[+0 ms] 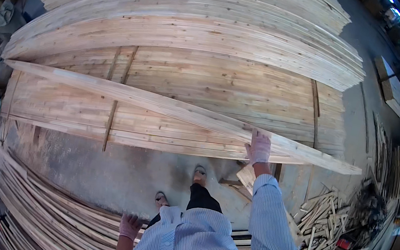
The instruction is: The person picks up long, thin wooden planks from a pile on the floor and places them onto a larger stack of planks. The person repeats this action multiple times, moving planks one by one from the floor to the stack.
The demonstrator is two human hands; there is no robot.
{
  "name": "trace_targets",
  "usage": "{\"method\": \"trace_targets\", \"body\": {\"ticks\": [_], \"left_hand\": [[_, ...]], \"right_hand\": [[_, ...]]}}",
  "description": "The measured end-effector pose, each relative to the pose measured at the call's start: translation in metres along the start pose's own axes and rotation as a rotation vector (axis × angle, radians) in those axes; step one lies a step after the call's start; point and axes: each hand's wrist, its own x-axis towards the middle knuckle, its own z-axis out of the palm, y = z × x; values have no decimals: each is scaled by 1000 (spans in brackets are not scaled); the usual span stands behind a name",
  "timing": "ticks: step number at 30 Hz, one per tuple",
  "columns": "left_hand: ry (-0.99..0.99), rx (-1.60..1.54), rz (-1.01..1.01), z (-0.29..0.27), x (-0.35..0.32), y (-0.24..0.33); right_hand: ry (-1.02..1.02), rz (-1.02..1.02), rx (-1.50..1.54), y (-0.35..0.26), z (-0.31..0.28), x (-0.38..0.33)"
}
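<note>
Lumber stack [207,84]: pale, knotty planks laid side by side, built higher toward its far side; the landmark for all entries below.

Long plank [181,108]: one piece, pale wood, set diagonally over the near part of the lumber stack; left end at the stack's left edge, right end beyond its right edge. Whether the right portion touches the stack cannot be told.

Right hand [260,146]: pale glove; over the near right part of the lumber stack; partly closed on the long plank, fingers bent over it, thumb set apart.

Left hand [130,226]: pale glove; well apart from the lumber stack, on its near side, near the long strips; fingers loosely bent, grip cannot be told.

Spacer sticks [129,65]: thin, darker; laid crosswise on the lumber stack's lower tier.

Long strips [49,205]: wooden, many, lying lengthwise; well out from the lumber stack's near side.

Concrete floor [113,169]: grey; along the lumber stack's near side.

Sandals [200,169]: one pair, worn; just off the lumber stack's near side.

Offcut heap [321,219]: short wooden pieces, jumbled; off the lumber stack's near right corner.
</note>
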Motion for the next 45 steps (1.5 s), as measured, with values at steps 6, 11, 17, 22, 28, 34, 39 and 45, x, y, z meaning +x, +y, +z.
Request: {"method": "trace_targets", "body": {"ticks": [6, 11, 17, 22, 28, 34, 39, 45], "left_hand": [[-173, -940, -329, 25, 2, -27], [-151, -99, 52, 63, -2, -28], [81, 15, 177, 106, 23, 4], [-38, 67, 248, 172, 34, 49], [-211, -61, 354, 207, 54, 104], [-422, -141, 398, 207, 35, 141], [-220, 92, 398, 180, -12, 135], [-253, 35, 390, 101, -20, 120]], "right_hand": [[-199, -102, 57, 7, 10, 71], [1, -153, 173, 7, 11, 70], [14, -163, 297, 0, -22, 23], [-59, -264, 354, -18, -44, -62], [-268, -343, 544, -28, -36, -166], [-451, -636, 518, -39, -43, -255], [-694, 24, 1215, -39, 21, -311], [-681, -277, 716, -37, 54, -350]]}}
